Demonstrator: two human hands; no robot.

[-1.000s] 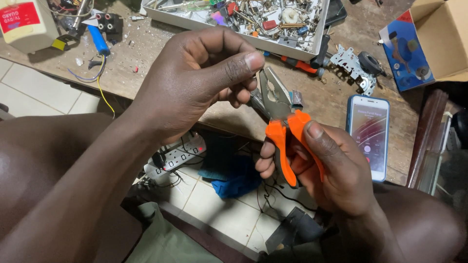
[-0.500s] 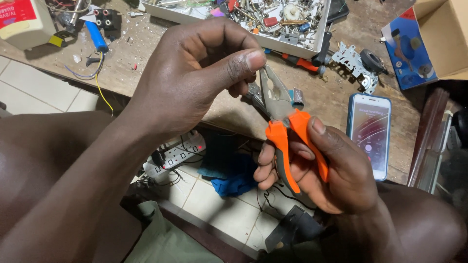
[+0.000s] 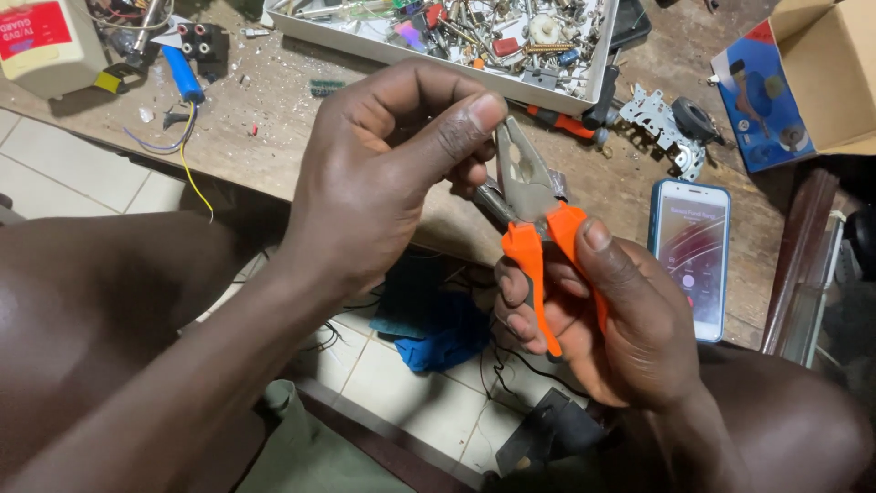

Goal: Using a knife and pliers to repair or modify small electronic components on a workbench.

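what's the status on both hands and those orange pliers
Right hand gripping orange pliers, nose up. Left hand pinched at the nose; whatever it holds is hidden. Phone and parts tray clear behind.

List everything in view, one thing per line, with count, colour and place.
pliers: one, grey head with orange handles, in the right hand
phone: one, pale blue case, screen lit, on the bench at right
parts tray: one, white, full of small metal bits, top of the bench
screwdriver: one, red and black, below the tray
metal bracket: one, silver, right of the screwdriver
cardboard box: one, brown, top right
cream box: one, red label, top left
blue cloth: one, on the floor
left hand: fingers pinched by the pliers' head
right hand: gripping the handles
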